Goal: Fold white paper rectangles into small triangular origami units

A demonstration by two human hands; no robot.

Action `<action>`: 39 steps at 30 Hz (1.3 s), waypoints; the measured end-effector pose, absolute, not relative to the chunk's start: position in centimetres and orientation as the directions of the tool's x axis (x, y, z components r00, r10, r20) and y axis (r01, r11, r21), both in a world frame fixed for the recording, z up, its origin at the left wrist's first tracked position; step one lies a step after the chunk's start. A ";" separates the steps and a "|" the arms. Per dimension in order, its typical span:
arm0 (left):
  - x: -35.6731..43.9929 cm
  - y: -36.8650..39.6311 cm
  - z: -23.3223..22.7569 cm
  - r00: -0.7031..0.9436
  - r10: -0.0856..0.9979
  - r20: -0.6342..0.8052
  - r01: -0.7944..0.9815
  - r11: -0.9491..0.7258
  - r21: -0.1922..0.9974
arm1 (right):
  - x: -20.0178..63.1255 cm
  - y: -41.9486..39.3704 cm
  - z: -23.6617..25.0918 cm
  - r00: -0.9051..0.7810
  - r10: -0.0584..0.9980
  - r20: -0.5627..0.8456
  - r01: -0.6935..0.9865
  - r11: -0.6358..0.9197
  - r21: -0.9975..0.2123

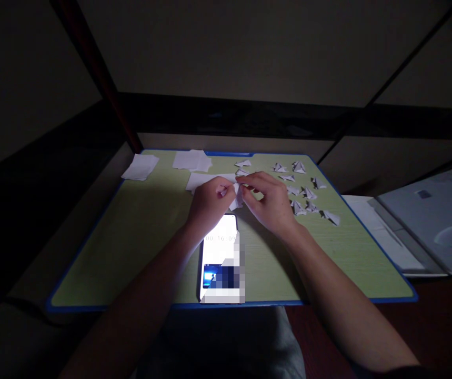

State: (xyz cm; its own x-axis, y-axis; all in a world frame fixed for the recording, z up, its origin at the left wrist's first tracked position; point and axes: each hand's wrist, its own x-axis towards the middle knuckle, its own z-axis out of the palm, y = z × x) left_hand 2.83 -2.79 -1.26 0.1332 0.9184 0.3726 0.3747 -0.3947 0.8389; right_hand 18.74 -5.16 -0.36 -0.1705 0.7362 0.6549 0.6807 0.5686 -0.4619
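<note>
A small piece of folded white paper (pixel 236 201) is held up between my two hands, above the middle of the table. My left hand (pixel 210 204) is curled closed, its thumb and finger pinching the paper's left side. From the right, my right hand (pixel 271 202) grips the same paper near its top between thumb and fingertips. The fingers partly hide the folds. Just behind my hands lies a larger white sheet (pixel 200 180). Several small folded paper pieces, shaped like little planes (pixel 298 206), are scattered to the right of my right hand.
A lit phone (pixel 220 247) showing a timer lies below my hands, near the front edge. Stacks of white paper (pixel 141 167) and cut sheets (pixel 191 160) sit along the table's back left. The green table (pixel 131 252) has a blue rim. A pale box-like object (pixel 431 221) stands right.
</note>
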 end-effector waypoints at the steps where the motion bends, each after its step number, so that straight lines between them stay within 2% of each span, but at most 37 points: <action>1: 2.8 -2.8 -1.2 0.132 0.920 0.370 0.382 -0.391 0.837 | 18.7 -5.2 -0.3 -0.175 0.736 0.653 0.684 0.568 -0.458; 10: 2.7 -2.9 -1.1 0.105 0.924 0.368 0.446 -0.374 0.813 | 18.8 -5.4 -0.2 -0.204 0.744 0.636 0.706 0.562 -0.431; 26: 2.8 -2.6 -1.1 0.108 0.920 0.376 0.390 -0.387 0.836 | 18.6 -5.5 -0.2 -0.207 0.754 0.623 0.729 0.544 -0.415; 34: 2.6 -2.8 -0.7 0.110 0.919 0.379 0.413 -0.389 0.824 | 18.6 -5.5 -0.1 -0.196 0.749 0.633 0.719 0.548 -0.427; 39: 2.7 -2.9 -1.0 0.112 0.913 0.392 0.434 -0.399 0.808 | 18.4 -5.5 -0.1 -0.156 0.739 0.656 0.677 0.563 -0.474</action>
